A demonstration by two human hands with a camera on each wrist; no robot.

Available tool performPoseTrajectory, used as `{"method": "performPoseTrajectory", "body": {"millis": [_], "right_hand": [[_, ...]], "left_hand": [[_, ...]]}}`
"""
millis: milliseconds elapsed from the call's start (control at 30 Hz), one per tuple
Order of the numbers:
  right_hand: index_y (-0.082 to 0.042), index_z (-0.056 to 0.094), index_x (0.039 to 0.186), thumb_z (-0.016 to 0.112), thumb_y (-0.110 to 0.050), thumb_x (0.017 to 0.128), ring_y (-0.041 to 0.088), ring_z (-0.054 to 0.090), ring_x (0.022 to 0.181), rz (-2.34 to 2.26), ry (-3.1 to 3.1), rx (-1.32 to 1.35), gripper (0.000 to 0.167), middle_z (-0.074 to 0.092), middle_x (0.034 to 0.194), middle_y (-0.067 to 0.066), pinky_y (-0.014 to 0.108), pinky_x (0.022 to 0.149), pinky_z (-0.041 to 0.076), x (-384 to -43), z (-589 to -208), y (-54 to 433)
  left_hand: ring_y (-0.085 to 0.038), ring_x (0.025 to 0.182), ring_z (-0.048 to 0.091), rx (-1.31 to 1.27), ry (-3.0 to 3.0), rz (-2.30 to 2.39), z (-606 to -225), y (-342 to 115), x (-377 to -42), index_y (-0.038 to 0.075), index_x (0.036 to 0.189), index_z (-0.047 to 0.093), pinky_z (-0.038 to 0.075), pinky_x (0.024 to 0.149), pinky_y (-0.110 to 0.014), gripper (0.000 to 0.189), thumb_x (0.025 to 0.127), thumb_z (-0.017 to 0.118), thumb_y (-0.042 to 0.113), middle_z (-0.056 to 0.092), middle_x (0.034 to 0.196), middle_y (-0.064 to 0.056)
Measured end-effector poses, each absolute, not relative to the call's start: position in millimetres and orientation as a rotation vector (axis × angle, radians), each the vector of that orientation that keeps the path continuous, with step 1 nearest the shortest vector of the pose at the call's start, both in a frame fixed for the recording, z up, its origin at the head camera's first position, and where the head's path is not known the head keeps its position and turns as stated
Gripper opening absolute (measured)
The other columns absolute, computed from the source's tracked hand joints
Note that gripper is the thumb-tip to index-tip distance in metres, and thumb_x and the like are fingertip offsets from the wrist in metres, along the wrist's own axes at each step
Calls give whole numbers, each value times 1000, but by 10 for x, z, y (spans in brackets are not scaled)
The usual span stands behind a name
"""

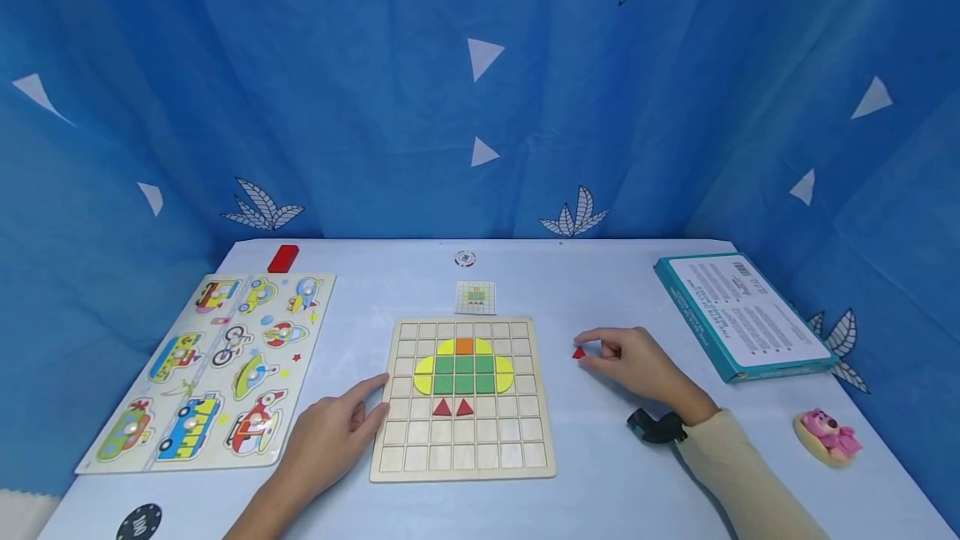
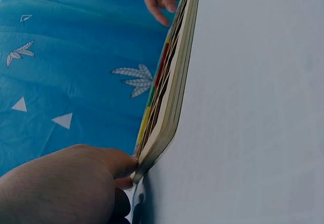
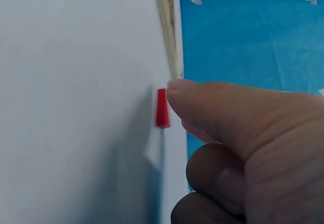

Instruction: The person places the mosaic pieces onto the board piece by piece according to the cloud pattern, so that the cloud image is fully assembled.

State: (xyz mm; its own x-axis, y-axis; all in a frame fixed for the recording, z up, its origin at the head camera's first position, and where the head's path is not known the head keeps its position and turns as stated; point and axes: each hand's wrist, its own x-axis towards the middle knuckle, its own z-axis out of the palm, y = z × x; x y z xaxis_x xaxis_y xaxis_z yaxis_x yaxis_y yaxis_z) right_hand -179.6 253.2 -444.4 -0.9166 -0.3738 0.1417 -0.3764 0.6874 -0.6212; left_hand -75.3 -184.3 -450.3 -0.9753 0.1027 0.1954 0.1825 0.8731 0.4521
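My right hand (image 1: 626,361) pinches a small red triangle piece (image 1: 578,352) between thumb and index finger, to the right of the board. In the right wrist view the red piece (image 3: 162,108) shows beside the thumb tip. A square wooden grid board (image 1: 506,454) lies in the middle of the table. My left hand (image 1: 327,440) touches its left edge with index finger and thumb. On the board are several green squares (image 1: 464,364), an orange square (image 1: 464,346), yellow rounded pieces (image 1: 423,384) and, below them, two red triangles (image 1: 442,408).
A small pattern card (image 1: 476,297) lies behind the board. At left are a vehicle puzzle (image 1: 217,365), a red block (image 1: 283,258) and a black chip (image 1: 139,522). At right lie a teal box (image 1: 746,315) and a pink bear figure (image 1: 828,436). Another chip (image 1: 465,258) sits farther back.
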Motion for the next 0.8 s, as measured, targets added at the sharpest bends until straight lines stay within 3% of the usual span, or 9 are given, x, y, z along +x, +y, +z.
{"method": "performPoseTrajectory", "body": {"millis": [800], "right_hand": [[-22,78,104,82,-22,88,9,41,46,1017,-2907,661,16,39,53,-11,24,47,30,-1644,-4425,2227]], "left_hand": [[-4,46,30,-203,-2900,-713,-4507,-1835,-759,21,132,70,26,49,-24,40,94,75,32,36,54,16]]}}
